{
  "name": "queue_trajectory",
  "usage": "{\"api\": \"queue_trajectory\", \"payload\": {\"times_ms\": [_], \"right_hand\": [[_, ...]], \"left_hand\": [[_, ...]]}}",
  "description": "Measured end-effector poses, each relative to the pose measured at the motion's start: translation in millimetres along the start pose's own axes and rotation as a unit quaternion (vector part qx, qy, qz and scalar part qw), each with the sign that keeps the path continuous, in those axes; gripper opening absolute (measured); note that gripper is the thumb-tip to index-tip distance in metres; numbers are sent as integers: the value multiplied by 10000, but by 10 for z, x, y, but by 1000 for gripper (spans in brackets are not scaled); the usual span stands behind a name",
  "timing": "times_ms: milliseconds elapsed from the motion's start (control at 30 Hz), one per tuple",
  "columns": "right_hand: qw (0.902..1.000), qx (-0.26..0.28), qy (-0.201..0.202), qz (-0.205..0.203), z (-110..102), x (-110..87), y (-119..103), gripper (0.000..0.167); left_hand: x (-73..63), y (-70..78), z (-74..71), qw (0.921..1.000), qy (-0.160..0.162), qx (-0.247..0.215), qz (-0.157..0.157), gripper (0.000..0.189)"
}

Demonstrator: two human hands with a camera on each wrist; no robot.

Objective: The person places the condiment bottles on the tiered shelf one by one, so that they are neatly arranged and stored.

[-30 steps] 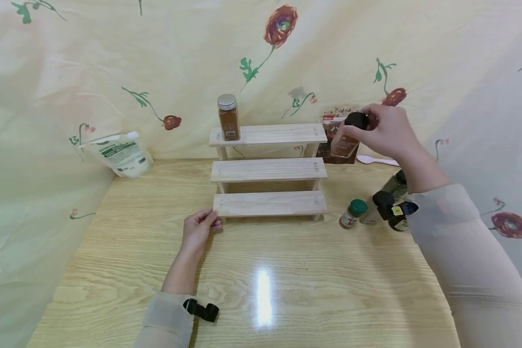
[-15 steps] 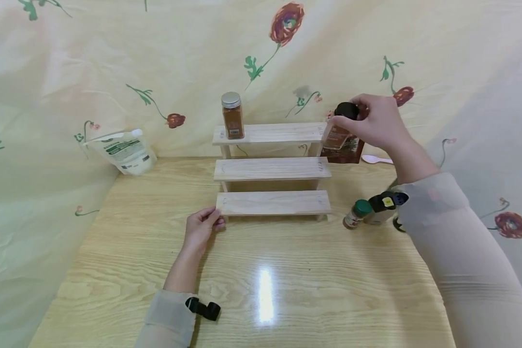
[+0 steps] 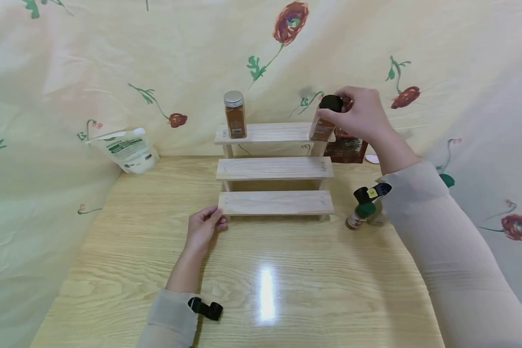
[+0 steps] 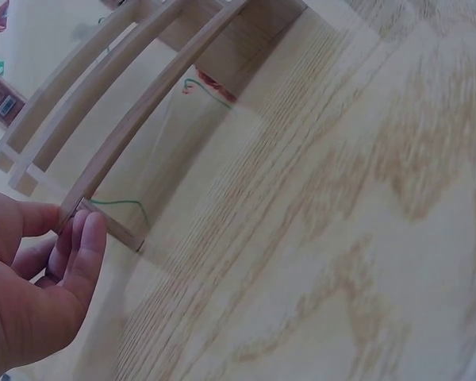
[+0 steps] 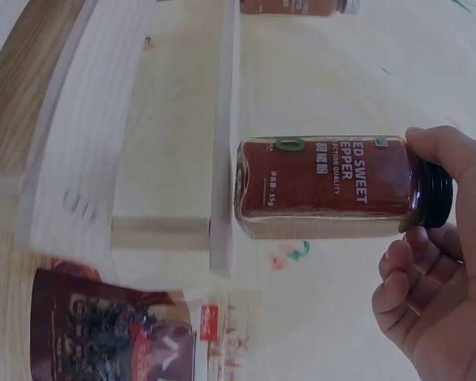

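Jar [image 3: 323, 129] shifted; right hand [image 3: 360, 112] part-hides pouch [image 3: 347, 149].

In the right wrist view, the jar [image 5: 301, 178] at mid-frame reads "ED SWEET", "EPPER", "QUALITY" and "55g". Print on the dark red pouch [image 5: 103, 337], lower left, and the head view's white pouch [image 3: 135, 157], left, is unclear.

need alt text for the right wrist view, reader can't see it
A right hand grips the black cap of a clear jar of red seasoning, its base close to the top board of a pale wooden rack. A dark red packet and part of another jar also show.
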State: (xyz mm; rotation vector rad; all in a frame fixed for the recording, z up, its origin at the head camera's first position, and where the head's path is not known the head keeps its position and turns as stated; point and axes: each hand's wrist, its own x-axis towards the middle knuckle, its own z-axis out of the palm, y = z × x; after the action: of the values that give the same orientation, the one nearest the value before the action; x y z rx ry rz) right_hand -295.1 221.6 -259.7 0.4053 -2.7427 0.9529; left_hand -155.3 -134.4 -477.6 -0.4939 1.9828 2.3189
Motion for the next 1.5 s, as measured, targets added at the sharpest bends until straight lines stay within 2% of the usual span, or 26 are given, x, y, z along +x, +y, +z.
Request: {"api": "queue_trajectory", "payload": {"times_ms": [167,467,1033,1500], "right_hand": [[9999,-41,-135,26,102,92,-107,56],[9988,-189,-316,-322,310,293,-369,53],[9980,-329,-297,-453,563,431,-481,54],[9970,-446,-545,-330,698,545,-642,56]], "left_hand": [[4,-4,26,10000,-34,-14,30,35],[26,13,21,10000,-5,20,6,34],[36,-13,-2,10000,20,-63,-35,32],[50,-11,-11,9999,125,-61,-55,30]]}}
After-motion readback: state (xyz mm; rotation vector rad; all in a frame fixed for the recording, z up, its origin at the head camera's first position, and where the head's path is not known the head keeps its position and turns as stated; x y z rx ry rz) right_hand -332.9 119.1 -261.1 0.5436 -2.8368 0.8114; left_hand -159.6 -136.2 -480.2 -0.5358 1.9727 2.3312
